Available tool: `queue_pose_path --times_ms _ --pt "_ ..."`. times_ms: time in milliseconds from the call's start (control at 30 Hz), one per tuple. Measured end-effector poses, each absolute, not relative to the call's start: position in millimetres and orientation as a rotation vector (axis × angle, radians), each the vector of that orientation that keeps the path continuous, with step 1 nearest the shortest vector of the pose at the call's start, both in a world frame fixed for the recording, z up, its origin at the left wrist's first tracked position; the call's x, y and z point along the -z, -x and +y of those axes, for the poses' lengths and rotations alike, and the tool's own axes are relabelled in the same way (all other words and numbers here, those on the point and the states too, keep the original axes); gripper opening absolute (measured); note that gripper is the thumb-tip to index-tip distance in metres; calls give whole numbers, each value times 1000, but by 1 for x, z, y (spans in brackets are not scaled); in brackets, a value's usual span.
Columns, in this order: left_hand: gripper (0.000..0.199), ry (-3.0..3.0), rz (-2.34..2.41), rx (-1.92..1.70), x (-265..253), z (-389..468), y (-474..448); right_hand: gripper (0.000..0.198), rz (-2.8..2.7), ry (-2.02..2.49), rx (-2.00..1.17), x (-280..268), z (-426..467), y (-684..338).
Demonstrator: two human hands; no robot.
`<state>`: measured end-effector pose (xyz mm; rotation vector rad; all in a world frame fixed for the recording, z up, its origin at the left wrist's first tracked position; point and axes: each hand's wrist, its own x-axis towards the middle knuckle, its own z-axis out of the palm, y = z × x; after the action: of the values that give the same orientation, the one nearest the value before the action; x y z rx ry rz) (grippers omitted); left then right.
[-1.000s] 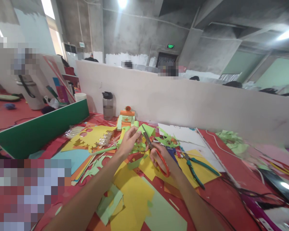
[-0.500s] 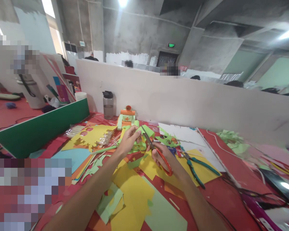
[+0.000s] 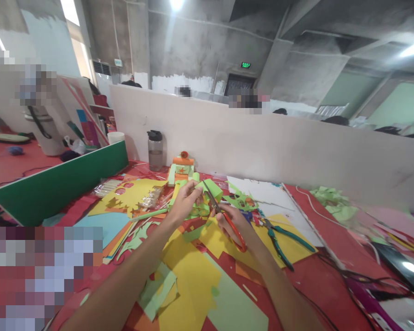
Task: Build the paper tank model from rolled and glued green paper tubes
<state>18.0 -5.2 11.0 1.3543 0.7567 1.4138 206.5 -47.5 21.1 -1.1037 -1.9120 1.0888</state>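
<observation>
My right hand is closed around the orange-handled scissors, whose blades point up and to the left. Those blades lie against a bright green piece of paper. My left hand pinches the green paper at its left edge, fingers closed. Below both hands are green scraps and yellow paper sheets. Behind them stands a paper model in orange and pale green, with a star on its front. Just how far the blades are apart is hard to make out.
Teal-handled pliers lie on yellow paper to the right. A dark-lidded bottle stands by the white partition. A green board edges the left side. Crumpled green paper and a phone lie far right.
The green paper has shifted very slightly to the right at the blades. Both hands keep nearly the same place and the same grip.
</observation>
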Motion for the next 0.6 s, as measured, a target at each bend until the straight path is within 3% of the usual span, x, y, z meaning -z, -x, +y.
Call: queue_pose_path --times_ms 333,600 --pt "25 -1369 760 -1431 -8 -4 -18 42 -1904 1104 -1078 -8 -40 -211" --pt "22 -1450 769 -1434 -8 -1 -16 65 -1975 1062 -1044 -13 -45 -210"
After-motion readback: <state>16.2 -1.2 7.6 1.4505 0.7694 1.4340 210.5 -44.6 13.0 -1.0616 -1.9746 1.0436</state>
